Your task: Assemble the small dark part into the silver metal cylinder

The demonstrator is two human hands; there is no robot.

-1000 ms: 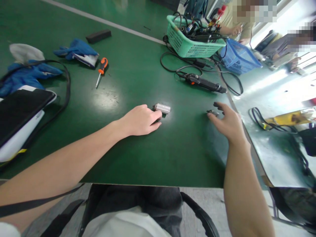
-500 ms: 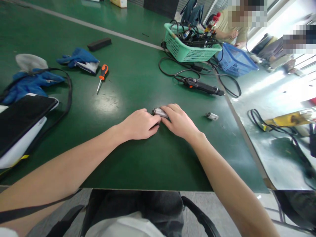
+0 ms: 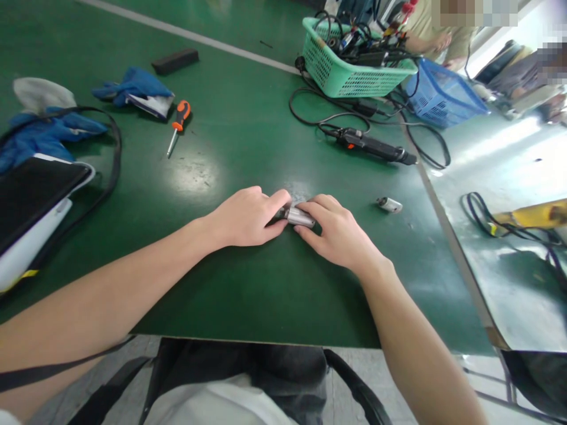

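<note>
Between both hands [image 3: 248, 217] [image 3: 340, 231], metal cylinder [image 3: 301, 217].

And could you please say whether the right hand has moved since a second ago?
Yes: the right hand has moved left, away from the lone metal cylinder, judged against the black power tool.

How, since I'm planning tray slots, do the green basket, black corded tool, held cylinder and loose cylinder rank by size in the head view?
1. Green basket
2. Black corded tool
3. Held cylinder, loose cylinder: unranked; fingers partly cover the former.
</note>
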